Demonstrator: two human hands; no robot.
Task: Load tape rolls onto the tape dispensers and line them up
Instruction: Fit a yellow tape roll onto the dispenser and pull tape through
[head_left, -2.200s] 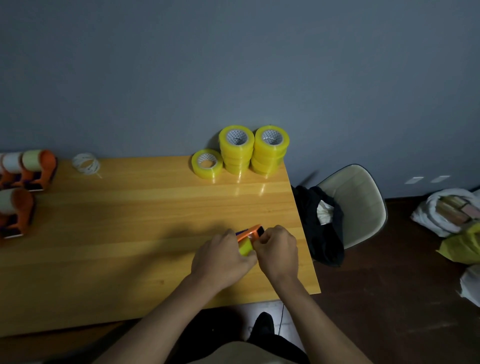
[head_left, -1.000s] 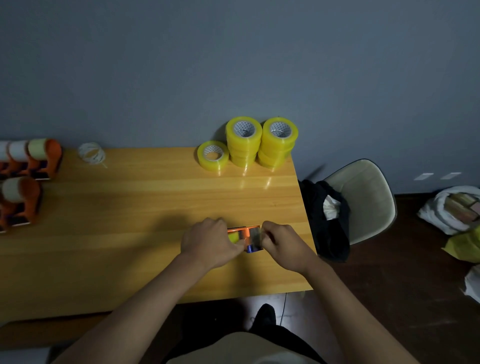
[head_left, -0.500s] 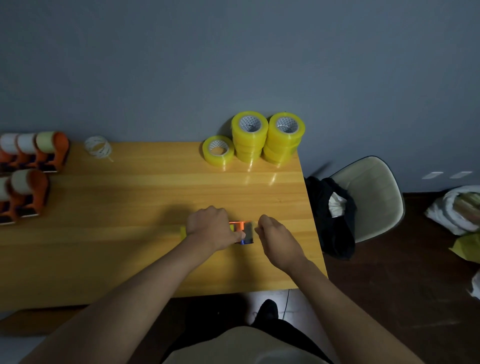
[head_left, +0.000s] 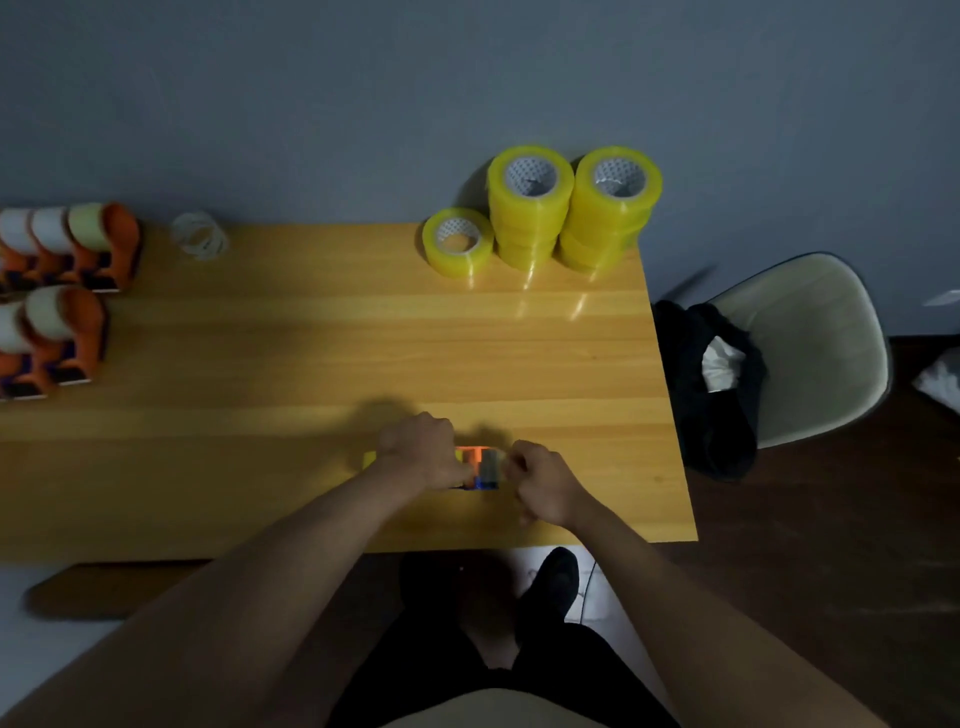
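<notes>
An orange tape dispenser (head_left: 480, 467) with a yellow roll (head_left: 370, 460) in it lies near the front edge of the wooden table (head_left: 311, 338). My left hand (head_left: 421, 452) grips its body from above and hides most of the roll. My right hand (head_left: 540, 483) has its fingers curled and pinches the dispenser's grey front end; motion blur hides the detail. Two stacks of yellow tape rolls (head_left: 530, 208) (head_left: 613, 208) and a single roll (head_left: 457, 241) stand at the back right. Loaded orange dispensers (head_left: 98, 249) (head_left: 62, 332) sit in rows at the far left.
A wad of clear tape (head_left: 200, 236) lies at the back left by the wall. A beige chair (head_left: 810, 338) with black clothing (head_left: 711, 395) on it stands right of the table. My legs and a dark shoe show below the front edge.
Both hands and the dispenser have shifted left along the front of the table. My right hand had drawn slightly away from the dispenser and is now back at its front end.
</notes>
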